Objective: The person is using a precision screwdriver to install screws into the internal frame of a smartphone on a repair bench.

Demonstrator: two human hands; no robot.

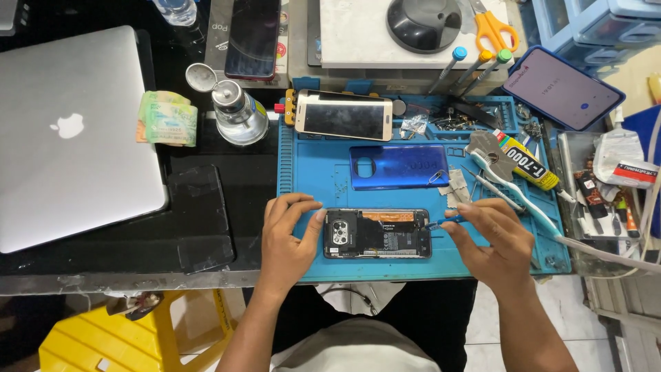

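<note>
Black desk top fills the left and centre, w/ a worn pale front edge. Blue work mat sits on it at centre. Closed silver laptop lies far left; folded banknotes just beside it, near a glass dispenser bottle. At back, a pale slab w/ a dark round base and orange-handled scissors on top. Pale blue plastic drawers at top right. Below the desk edge, a yellow plastic stool at left; white tiled floor at right. Light is even and bright, no hard shadows.
</note>
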